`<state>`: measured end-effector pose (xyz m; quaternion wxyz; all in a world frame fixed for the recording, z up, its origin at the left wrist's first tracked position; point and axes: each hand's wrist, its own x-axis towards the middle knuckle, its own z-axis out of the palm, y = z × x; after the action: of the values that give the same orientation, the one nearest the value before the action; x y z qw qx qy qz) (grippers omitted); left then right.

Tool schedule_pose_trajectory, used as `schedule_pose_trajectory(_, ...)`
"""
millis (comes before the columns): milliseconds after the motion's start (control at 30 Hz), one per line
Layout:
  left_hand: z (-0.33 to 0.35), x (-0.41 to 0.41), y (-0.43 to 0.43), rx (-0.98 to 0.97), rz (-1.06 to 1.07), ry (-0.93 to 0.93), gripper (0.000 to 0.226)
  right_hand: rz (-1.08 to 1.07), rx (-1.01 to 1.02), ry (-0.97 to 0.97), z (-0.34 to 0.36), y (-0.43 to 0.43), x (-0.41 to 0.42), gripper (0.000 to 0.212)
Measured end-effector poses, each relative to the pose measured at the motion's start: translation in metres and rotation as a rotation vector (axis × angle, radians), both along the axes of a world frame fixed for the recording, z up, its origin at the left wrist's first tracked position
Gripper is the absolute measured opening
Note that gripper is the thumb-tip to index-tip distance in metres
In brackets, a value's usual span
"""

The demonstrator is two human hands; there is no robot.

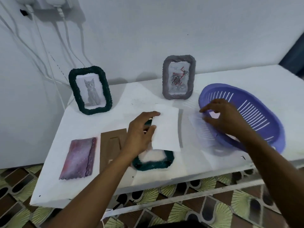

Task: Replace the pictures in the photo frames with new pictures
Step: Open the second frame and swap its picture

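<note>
Crowding the left grip [141, 130] pinching white paper [166, 127]: green frame [153, 160], cardboard backing [111, 145]; right grip [225, 116] spread, empty.

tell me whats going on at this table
A person is swapping pictures in photo frames. The left hand holds a white sheet over a dark green frame lying flat, while the right hand reaches at the purple basket. Two frames stand at the wall, one showing a cat.

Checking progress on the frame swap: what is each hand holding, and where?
Left hand pinches the white paper by its left edge. Right hand holds nothing visible.
</note>
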<state>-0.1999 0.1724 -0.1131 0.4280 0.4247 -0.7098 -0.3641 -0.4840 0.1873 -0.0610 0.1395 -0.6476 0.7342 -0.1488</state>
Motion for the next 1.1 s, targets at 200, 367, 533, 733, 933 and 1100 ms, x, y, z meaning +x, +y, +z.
schedule_pose_trajectory(200,-0.008,-0.069,-0.016,0.219,-0.053,0.063,0.034,-0.049,0.020,-0.193,0.026,-0.009,-0.023,0.026)
schedule_pose_trajectory(367,-0.018,-0.119,-0.018,0.384,-0.104,0.117,0.040,-0.094,-0.109,-0.344,0.046,-0.001,-0.056,0.024)
schedule_pose_trajectory(533,-0.030,-0.154,-0.016,0.360,-0.111,0.037,0.045,-0.068,-0.069,-0.398,0.043,0.004,-0.055,0.026)
schedule_pose_trajectory(733,-0.041,-0.159,-0.018,0.074,-0.093,-0.379,0.052,-0.012,-0.025,-0.346,0.023,0.001,-0.037,0.026)
schedule_pose_trajectory(933,-0.038,-0.153,-0.025,-0.101,-0.027,-0.803,0.048,0.004,-0.012,-0.339,0.004,0.000,-0.026,0.024)
schedule_pose_trajectory(1100,-0.042,-0.147,-0.031,-0.053,-0.037,-0.790,0.052,-0.004,0.000,-0.410,-0.004,-0.006,-0.031,0.031)
